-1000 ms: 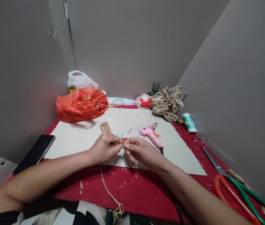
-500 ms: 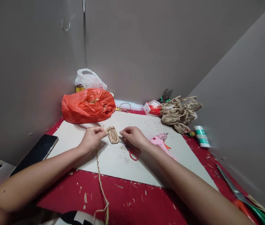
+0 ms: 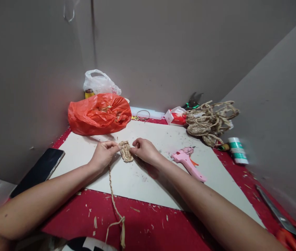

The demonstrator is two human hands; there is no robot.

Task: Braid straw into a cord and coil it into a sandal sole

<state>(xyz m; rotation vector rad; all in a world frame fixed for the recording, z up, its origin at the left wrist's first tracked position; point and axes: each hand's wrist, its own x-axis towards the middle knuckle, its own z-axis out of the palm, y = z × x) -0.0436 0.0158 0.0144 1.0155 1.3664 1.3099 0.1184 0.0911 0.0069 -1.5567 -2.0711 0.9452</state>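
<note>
A small oval of coiled straw rope (image 3: 126,152) is held just above the white board (image 3: 127,184). My left hand (image 3: 103,155) pinches its upper left edge between thumb and fingers. From beneath that hand a twisted straw cord (image 3: 112,195) hangs toward the front edge, where it loops. On the opposite side my right hand (image 3: 145,150) is closed, with its fingertips at the oval's right edge. A pink glue gun (image 3: 188,162) lies on the board, right of my right forearm.
An orange plastic bag (image 3: 98,115) and a white bag (image 3: 100,82) stand at the back left. A phone (image 3: 39,170) lies at left. Rope bundles (image 3: 202,122), a tissue pack (image 3: 176,115), a white-green roll (image 3: 238,150) and large scissors (image 3: 275,212) are along the right.
My right hand has moved left to the coiled oval. The red-handled scissors seen beside it are now hidden by my hand and arm. The view has shifted slightly.
</note>
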